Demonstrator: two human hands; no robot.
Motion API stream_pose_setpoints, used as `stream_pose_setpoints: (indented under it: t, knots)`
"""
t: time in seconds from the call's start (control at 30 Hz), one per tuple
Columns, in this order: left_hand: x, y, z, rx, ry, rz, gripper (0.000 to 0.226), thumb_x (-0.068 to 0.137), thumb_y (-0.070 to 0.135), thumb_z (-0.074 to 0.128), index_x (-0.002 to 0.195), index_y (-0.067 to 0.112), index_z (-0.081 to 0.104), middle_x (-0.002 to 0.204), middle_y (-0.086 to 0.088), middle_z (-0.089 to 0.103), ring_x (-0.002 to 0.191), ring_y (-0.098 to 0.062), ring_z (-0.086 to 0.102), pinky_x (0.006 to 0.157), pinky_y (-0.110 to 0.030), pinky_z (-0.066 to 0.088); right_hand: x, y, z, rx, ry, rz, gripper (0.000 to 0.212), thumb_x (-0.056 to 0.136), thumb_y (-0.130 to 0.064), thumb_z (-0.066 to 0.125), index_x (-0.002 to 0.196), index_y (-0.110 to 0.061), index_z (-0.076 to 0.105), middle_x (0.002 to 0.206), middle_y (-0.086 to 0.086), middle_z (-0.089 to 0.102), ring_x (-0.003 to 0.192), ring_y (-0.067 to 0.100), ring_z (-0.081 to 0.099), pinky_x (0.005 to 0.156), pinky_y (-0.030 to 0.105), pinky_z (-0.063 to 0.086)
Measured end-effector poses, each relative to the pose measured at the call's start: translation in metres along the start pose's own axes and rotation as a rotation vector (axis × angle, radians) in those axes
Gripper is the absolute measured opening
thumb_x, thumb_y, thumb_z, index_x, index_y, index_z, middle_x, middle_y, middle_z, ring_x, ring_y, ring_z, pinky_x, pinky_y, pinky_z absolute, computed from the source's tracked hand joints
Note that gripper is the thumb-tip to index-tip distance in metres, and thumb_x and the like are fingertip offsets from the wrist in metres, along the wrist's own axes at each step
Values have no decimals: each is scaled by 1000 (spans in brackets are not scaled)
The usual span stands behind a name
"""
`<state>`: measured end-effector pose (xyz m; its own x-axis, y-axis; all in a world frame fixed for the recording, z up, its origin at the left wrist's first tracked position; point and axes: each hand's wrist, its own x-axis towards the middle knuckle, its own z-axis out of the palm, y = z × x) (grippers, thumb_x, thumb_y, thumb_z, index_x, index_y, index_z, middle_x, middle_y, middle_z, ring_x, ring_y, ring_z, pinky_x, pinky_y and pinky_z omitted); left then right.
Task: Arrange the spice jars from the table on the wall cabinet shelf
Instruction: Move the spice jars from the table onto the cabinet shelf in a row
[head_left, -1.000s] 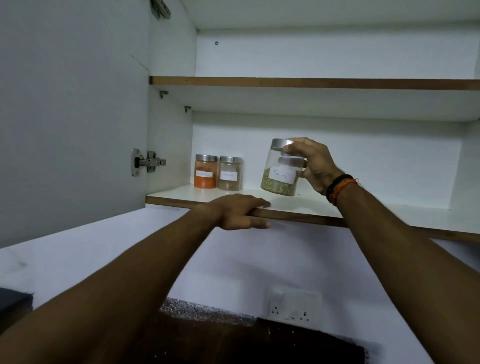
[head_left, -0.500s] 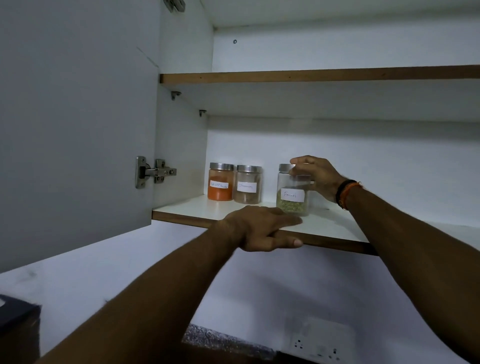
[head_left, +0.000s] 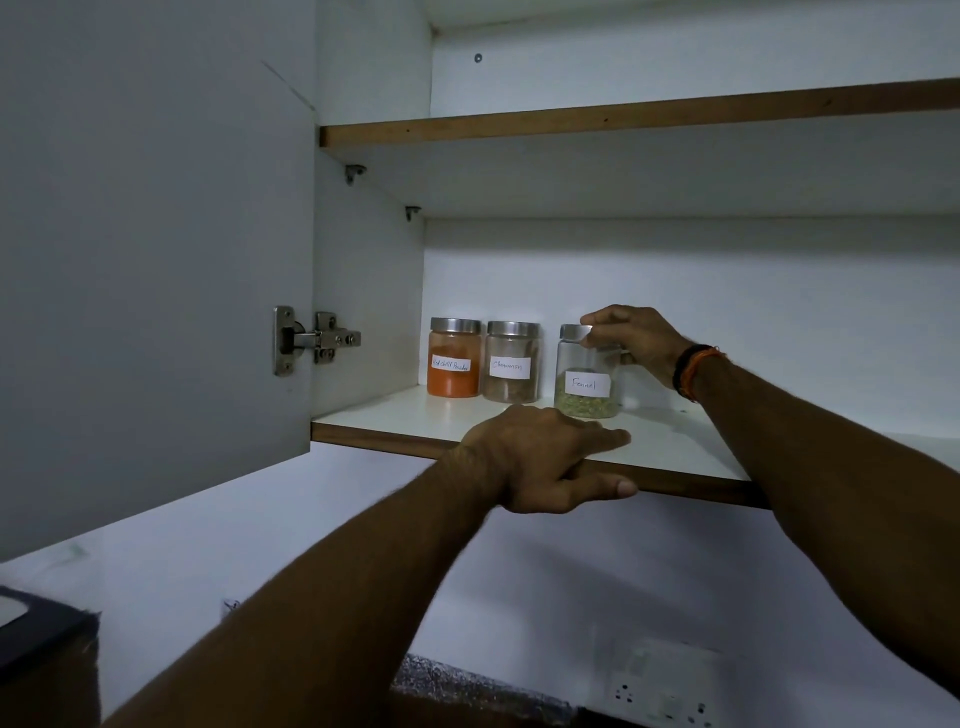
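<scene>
Three steel-lidded glass jars stand in a row on the lower cabinet shelf (head_left: 395, 415). At the left is the red chilli powder jar (head_left: 454, 365), beside it the cinnamon jar (head_left: 512, 370), then a small gap and the fennel jar (head_left: 586, 379) with green seeds in its bottom. My right hand (head_left: 636, 340) grips the fennel jar by its lid and upper side; the jar rests upright on the shelf. My left hand (head_left: 545, 460) holds the shelf's brown front edge, fingers on top and thumb underneath.
The cabinet door (head_left: 156, 260) hangs open at the left on a metal hinge (head_left: 311, 340). An upper shelf (head_left: 623, 122) runs above. To the right of the fennel jar is bare shelf. A wall socket (head_left: 660, 686) sits below, and a dark object (head_left: 36, 639) at the lower left.
My right hand carried the tilted fennel jar down and back, setting it upright on the shelf beside the cinnamon jar. The camera moved closer. My left hand stayed on the shelf edge.
</scene>
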<state>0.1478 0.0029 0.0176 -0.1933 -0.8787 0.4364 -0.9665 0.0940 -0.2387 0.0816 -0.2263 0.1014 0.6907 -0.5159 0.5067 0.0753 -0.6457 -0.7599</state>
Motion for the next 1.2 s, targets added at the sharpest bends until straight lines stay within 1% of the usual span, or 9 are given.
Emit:
stream_pose_setpoints:
  t: [0.07, 0.17, 0.33, 0.63, 0.83, 0.97, 1.07, 1.13, 1.2]
  knots:
    - [0, 0, 0, -2, 12, 4, 71, 93, 68, 28, 150, 27, 42, 142, -2, 59, 114, -22, 64, 93, -38, 50, 2, 3, -1, -3, 11, -7, 27, 85, -11, 75, 112, -13, 74, 118, 4, 69, 109, 24, 62, 86, 36, 54]
    - [0, 0, 0, -6, 11, -1, 72, 92, 68, 28, 150, 27, 42, 139, -1, 61, 110, -21, 65, 93, -38, 51, 4, 6, -1, -23, 19, -24, 26, 86, -13, 76, 111, -18, 75, 121, 2, 69, 113, 25, 61, 91, 37, 54]
    - [0, 1, -1, 9, 14, -4, 72, 92, 69, 27, 150, 29, 41, 142, 0, 59, 116, -22, 64, 94, -38, 50, 7, 8, -2, -76, 24, -26, 36, 86, -17, 77, 121, -18, 73, 126, 1, 68, 118, 25, 60, 100, 44, 54]
    - [2, -1, -1, 19, 1, -6, 75, 90, 71, 24, 151, 30, 39, 144, -1, 57, 119, -22, 62, 98, -42, 51, 12, 13, 5, -145, 105, -63, 48, 83, -22, 82, 129, -13, 70, 121, 4, 70, 112, 25, 64, 95, 39, 57]
    - [2, -2, 0, 35, -4, -8, 75, 91, 70, 24, 151, 29, 39, 144, -1, 57, 120, -22, 61, 97, -40, 50, 12, 15, 9, -178, 128, -74, 49, 85, -23, 81, 131, -12, 68, 127, 7, 69, 117, 26, 63, 99, 39, 56]
    - [3, -3, 0, 44, -4, -13, 75, 90, 71, 24, 151, 30, 39, 141, -3, 60, 119, -23, 62, 95, -40, 51, 6, 13, 11, -238, 160, -69, 55, 86, -31, 80, 136, -15, 64, 136, 6, 64, 127, 27, 58, 109, 42, 49]
    - [2, -4, 1, 47, -15, -24, 76, 90, 72, 23, 151, 30, 38, 142, -4, 59, 124, -24, 59, 98, -41, 50, -3, 10, 8, -275, 199, -80, 58, 85, -42, 78, 137, -19, 63, 147, 6, 57, 134, 25, 52, 111, 33, 42]
    - [3, -4, 0, 47, -31, -30, 78, 89, 73, 21, 152, 31, 37, 143, -5, 58, 126, -24, 57, 100, -42, 50, -11, 8, 4, -293, 234, -74, 57, 86, -46, 77, 134, -20, 65, 146, 5, 58, 133, 23, 54, 104, 26, 40]
    - [3, -3, 1, 48, -33, -33, 77, 89, 74, 21, 152, 32, 37, 143, -5, 58, 125, -24, 59, 100, -41, 50, -21, 7, 1, -301, 271, -59, 54, 87, -47, 75, 132, -19, 66, 142, 6, 61, 129, 23, 56, 102, 26, 42]
